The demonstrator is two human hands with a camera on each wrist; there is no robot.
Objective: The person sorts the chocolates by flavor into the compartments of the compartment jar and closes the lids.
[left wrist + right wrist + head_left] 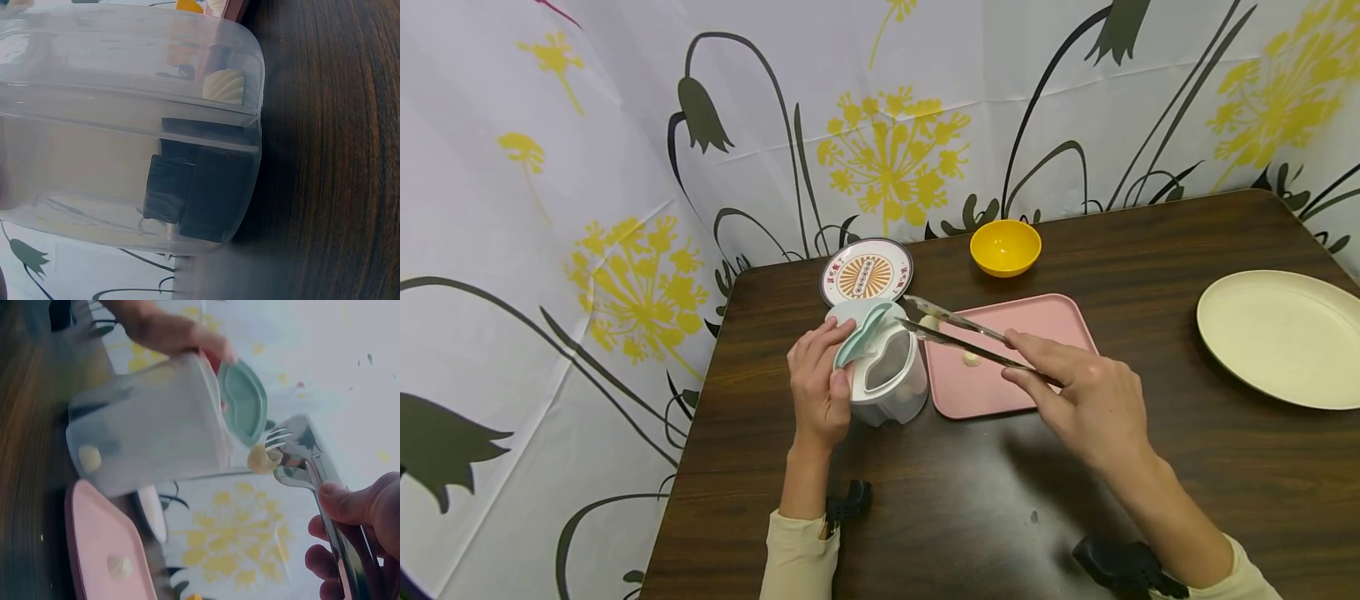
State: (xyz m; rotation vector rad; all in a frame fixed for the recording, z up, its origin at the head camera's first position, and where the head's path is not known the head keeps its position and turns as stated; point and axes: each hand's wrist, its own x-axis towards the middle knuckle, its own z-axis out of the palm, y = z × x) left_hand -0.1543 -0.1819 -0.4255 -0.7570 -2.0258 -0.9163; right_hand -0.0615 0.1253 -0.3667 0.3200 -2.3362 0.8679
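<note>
A clear plastic container [891, 404] with a white top stands on the table, its pale green lid flap [863, 335] raised. My left hand [820, 383] holds the flap up at the container's left side. My right hand [1075, 400] grips metal tongs [977, 346] with fork-like tips, which reach toward the container's opening. A small cream-coloured piece [261, 460] sits at the tong tips in the right wrist view. Inside the container, a ridged, shell-like cream piece [224, 86] and dark blocks [209, 187] lie in separate compartments.
A pink tray [1022, 321] beside the container bears a small cream piece [972, 359]. Behind are a patterned round plate [867, 271] and a yellow bowl [1006, 248]. A large cream oval plate [1288, 337] lies at the right. A floral cloth hangs behind the table.
</note>
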